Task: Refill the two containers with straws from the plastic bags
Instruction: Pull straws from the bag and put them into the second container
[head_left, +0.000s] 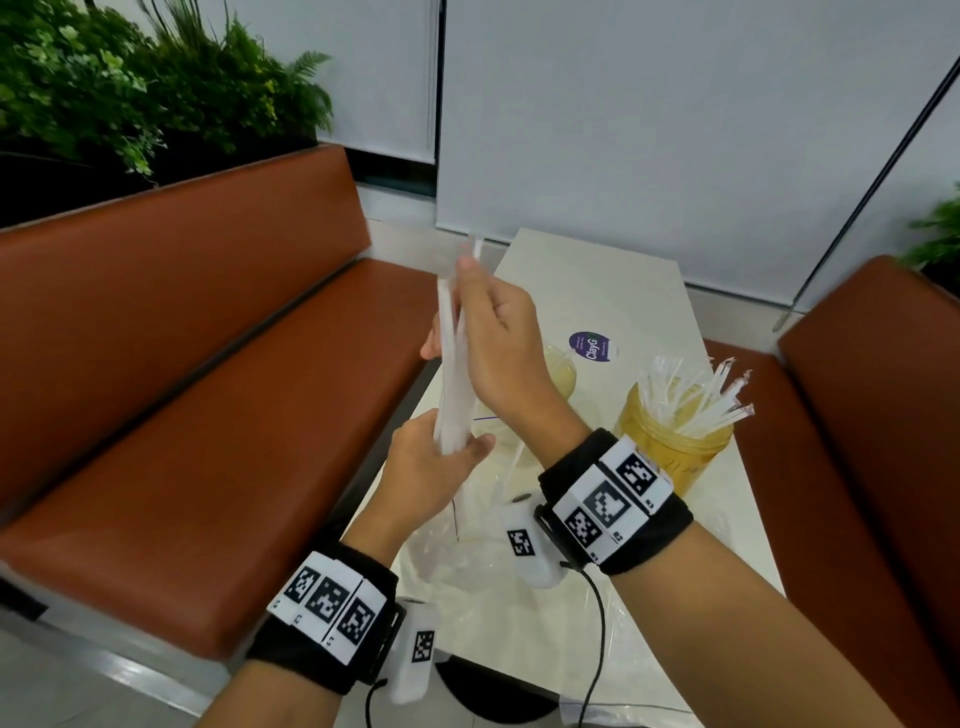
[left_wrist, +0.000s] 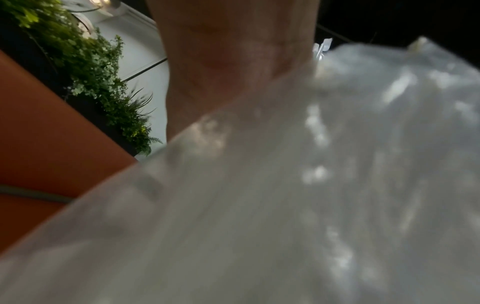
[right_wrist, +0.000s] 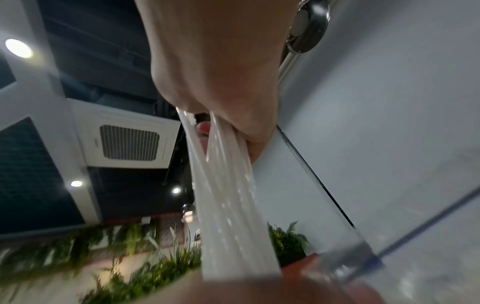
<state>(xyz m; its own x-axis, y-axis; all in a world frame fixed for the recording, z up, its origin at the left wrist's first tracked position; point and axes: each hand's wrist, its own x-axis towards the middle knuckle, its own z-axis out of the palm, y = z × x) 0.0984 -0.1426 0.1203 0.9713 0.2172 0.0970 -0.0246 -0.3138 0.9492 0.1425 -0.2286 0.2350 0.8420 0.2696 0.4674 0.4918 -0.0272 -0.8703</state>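
Straws in hand: a bundle of white straws (head_left: 453, 374) stands almost upright between the two hands, its long axis running from the lower hand up to the upper one, tilted slightly away from the person
Right hand (head_left: 498, 338): the upper hand, with thumb and fingers curled around the upper half of the bundle; the right wrist view shows the straws (right_wrist: 228, 185) running out from under the palm
Left hand (head_left: 431, 467): the lower hand, closed around the bottom end of the bundle; whether a bag film is also in this grip I cannot tell, as the left wrist view shows only blurred clear plastic (left_wrist: 285, 185)
Nearer container (head_left: 558, 374): a yellowish jar just behind and below the right hand, mostly hidden, so its filling is not visible
Far container (head_left: 675, 447): a yellow jar to the right of the right wrist, already holding wrapped straws that fan out to the right
Bag: a clear plastic bag (head_left: 457, 551) lies on the table (head_left: 587, 280) below both wrists
Coming move, as a judgement: the bundle must go to the right and down, and the right hand is the nearer one to both jars
Risk: loose straws may slide out of the bundle when it tilts
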